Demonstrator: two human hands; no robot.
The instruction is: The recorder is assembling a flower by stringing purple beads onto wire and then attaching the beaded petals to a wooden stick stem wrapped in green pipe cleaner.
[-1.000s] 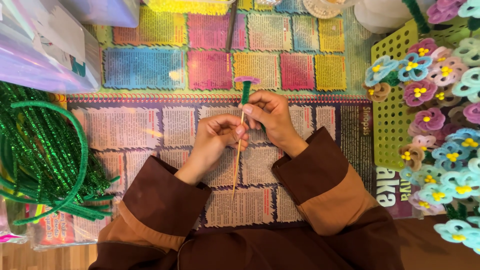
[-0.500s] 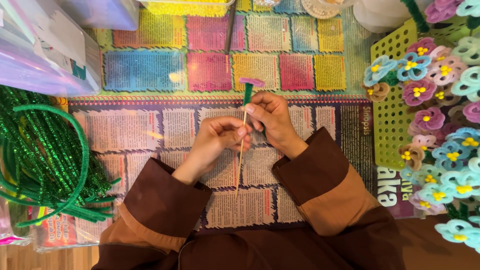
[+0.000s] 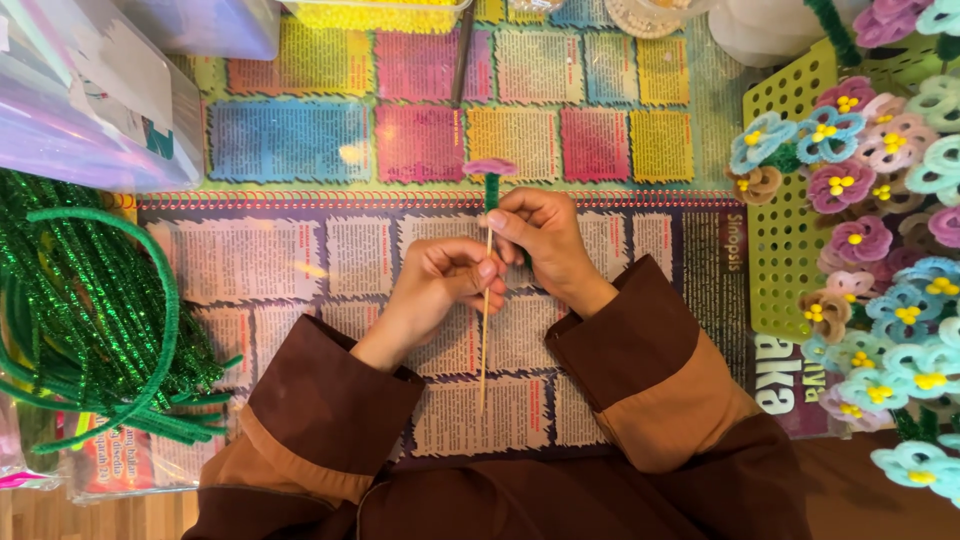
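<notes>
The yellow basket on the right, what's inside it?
The yellow basket holds fuzzy wire flowers in pink, blue, purple and tan, each with yellow centres. They crowd together, so their stems and the basket's floor beneath them are covered and cannot be seen.

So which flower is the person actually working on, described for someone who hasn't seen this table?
Start at the printed paper sheets covering the table, then find the two hands meeting mid-frame. The left hand and right hand pinch a thin wooden stick whose top is wrapped in green. Its single pink flower stands alone, unlike the finished flowers crowded in the yellow basket.
</notes>
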